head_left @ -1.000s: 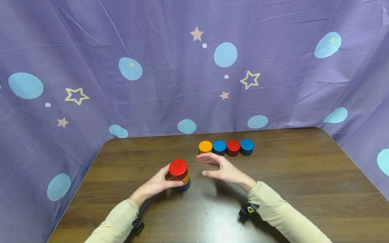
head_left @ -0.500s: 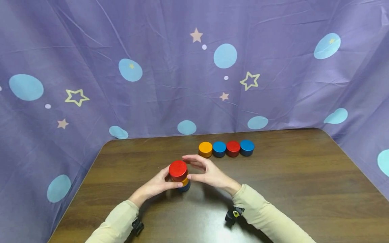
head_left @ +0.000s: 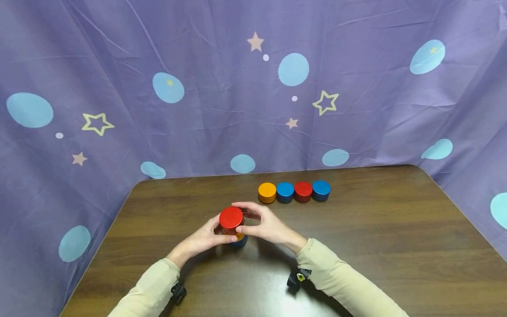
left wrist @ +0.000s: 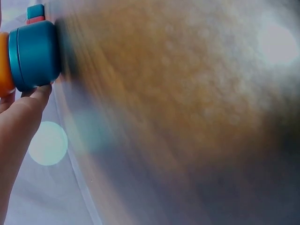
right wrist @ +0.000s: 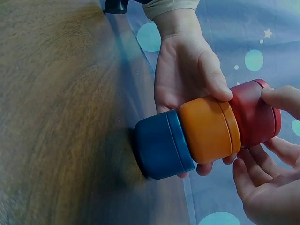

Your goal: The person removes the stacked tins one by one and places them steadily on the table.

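Three round lidded tins stand stacked: a red tin (head_left: 231,217) on top, an orange tin (right wrist: 204,131) in the middle and a blue tin (right wrist: 159,146) at the bottom, on the table. My left hand (head_left: 203,238) grips the stack from the left, its thumb near the seam between orange and red in the right wrist view. From the right, my right hand (head_left: 267,224) holds the red tin between thumb and fingers. In the left wrist view only the blue tin (left wrist: 35,56) and part of the orange tin (left wrist: 4,65) show, beside a hand.
Behind the stack, a row on the wooden table (head_left: 376,220) holds an orange tin (head_left: 267,193), a blue tin (head_left: 285,192), a red tin (head_left: 303,192) and another blue tin (head_left: 321,190). A purple patterned curtain (head_left: 210,110) hangs behind the table.
My right hand has moved left from beside the back row to the stack and has taken hold of the red tin. The left hand has stayed on the stack.
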`<state>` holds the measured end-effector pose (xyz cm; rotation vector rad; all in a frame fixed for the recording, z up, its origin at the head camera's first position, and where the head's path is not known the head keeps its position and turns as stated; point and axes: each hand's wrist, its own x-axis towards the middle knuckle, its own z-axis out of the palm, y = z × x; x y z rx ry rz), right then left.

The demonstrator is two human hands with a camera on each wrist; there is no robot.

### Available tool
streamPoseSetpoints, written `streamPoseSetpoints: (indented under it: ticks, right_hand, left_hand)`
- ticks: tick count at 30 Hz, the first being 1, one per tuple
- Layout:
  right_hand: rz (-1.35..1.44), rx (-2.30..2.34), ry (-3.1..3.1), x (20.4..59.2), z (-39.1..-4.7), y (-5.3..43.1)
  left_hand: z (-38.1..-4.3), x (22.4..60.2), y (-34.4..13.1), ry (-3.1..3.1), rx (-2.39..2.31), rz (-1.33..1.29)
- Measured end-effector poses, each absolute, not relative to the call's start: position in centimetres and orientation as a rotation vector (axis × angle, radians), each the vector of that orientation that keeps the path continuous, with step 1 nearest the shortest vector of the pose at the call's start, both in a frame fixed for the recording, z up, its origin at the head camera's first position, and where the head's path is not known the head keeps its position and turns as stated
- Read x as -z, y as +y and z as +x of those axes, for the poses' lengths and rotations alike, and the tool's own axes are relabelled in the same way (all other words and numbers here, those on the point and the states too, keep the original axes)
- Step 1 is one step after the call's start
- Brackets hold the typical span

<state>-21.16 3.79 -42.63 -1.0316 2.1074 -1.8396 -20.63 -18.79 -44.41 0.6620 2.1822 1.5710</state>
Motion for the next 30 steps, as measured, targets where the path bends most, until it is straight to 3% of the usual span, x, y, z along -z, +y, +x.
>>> streamPoseSetpoints:
  ticks: [30]
  right_hand:
    - [-0.825,2.046,2.05,43.0,-21.4,8.5]
  left_hand:
    - [-20.7,44.0,-18.8,2.178,-1.515,0.731]
